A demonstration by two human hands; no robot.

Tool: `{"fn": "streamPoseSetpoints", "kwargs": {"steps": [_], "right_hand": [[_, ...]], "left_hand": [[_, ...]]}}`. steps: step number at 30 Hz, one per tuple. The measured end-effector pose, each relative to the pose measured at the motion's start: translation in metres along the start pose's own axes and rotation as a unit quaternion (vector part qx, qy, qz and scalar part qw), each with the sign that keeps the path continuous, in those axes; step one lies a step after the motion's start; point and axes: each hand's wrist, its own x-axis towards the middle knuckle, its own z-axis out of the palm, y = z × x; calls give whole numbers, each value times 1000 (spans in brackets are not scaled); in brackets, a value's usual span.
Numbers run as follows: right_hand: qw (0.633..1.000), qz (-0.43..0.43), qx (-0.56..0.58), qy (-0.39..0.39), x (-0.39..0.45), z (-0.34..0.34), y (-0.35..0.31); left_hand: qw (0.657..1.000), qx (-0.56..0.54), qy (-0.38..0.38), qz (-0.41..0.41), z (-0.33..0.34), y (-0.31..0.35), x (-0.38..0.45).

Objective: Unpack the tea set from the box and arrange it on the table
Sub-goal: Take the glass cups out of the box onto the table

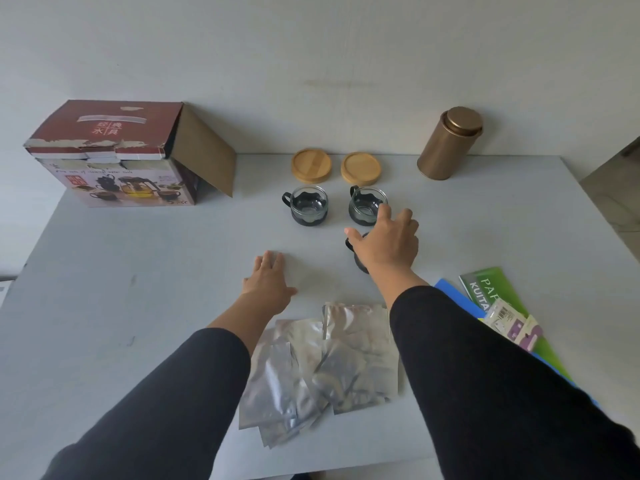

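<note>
Right hand [388, 242] spread above third cup [358, 259] (mostly hidden, grip can't tell). Left hand [268, 282] flat on table [138, 271], fingers straight. Two cups [307, 205] before coasters [311, 166]. Box [114, 154] far left, flap open.

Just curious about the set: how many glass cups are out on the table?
3: left glass cup with black holder, right one in front of the wooden coasters, a third mostly hidden under the right hand.

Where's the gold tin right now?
Head view: the gold tin stands upright at the table's far right edge against the wall, right of the two wooden coasters.
</note>
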Motion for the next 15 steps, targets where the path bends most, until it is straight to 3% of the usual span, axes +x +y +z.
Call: {"fn": "streamPoseSetpoints", "kwargs": {"steps": [4,15], "right_hand": [[996,-75,54,18,-3,-10,-34],[964,-232,122,-51,-28,-1,-192]], "left_hand": [[1000,-6,18,-23,-20,-28,-8],[987,-14,144,-75,-131,-137,-5]]}}
